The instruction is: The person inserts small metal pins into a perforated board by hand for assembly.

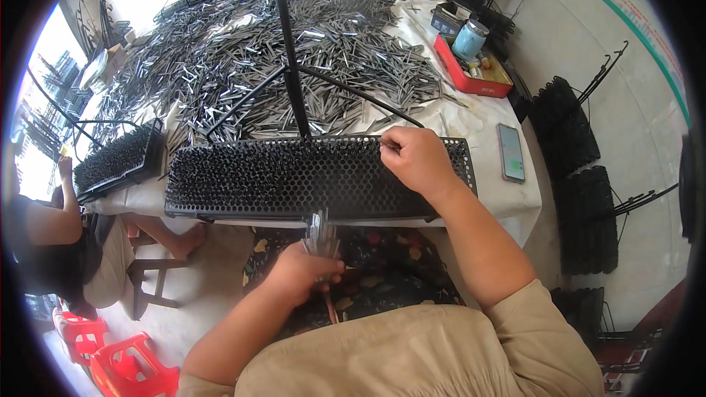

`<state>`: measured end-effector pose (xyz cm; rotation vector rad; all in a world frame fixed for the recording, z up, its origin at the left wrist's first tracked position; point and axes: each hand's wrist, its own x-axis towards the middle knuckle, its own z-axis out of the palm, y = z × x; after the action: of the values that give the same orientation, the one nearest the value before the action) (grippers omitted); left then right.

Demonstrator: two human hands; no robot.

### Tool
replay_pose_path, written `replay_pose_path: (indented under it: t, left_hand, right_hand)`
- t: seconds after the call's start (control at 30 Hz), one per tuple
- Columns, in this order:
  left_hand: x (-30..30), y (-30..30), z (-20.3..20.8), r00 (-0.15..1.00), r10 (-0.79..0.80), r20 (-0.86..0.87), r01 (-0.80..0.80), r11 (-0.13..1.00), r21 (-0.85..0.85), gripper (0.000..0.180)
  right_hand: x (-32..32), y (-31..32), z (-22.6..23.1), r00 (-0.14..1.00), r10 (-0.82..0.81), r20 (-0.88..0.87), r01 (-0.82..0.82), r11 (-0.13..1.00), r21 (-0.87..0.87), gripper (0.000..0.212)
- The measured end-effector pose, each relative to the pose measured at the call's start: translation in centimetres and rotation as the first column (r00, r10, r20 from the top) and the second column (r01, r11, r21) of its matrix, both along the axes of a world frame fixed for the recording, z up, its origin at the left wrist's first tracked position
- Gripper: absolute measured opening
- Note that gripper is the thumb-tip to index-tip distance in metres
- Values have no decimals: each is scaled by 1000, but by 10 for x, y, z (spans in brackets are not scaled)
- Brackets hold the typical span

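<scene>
My left hand (303, 272) is closed round a bundle of slim, shiny metal pieces (321, 235), their ends pointing up, in front of the rack's near edge. At the far right part of a black perforated rack (346, 190), my right hand (418, 160) pinches a slim dark metal piece (390, 144), mostly covered by the fingers. Rows of upright pieces fill the rack's left side and its far edge. Bare round holes show across its middle and right.
A large heap of loose metal pieces (257, 66) covers the table beyond the rack. A black upright rod (288, 51) with slanting braces rises from the rack. To the right lie a phone (511, 153) and a red tray (478, 87). Another person (51, 242) sits left by a similar rack (121, 158).
</scene>
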<state>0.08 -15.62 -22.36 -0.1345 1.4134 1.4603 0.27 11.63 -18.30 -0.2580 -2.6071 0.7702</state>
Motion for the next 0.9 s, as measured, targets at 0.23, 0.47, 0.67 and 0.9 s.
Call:
replay_pose_path:
  t: [0.23,0.47,0.67,0.9]
  left_hand:
    - [1,1,3,1000,-7,-6,7,1000,-16,17]
    - [5,3,3,1000,15,8,-15,1000,-7,17]
    - [6,4,6,996,-83,33,83,997,-4,21]
    - [5,3,8,996,-91,-2,91,996,1,23]
  right_hand:
    - [-2,8,-1,953,11,302,-39,996,86,21]
    - [16,5,-1,997,31,66,-14,970,-245,21]
    - [19,10,5,978,75,197,-22,966,-256,18]
    - [24,13,7,961,7,275,-30,997,78,15]
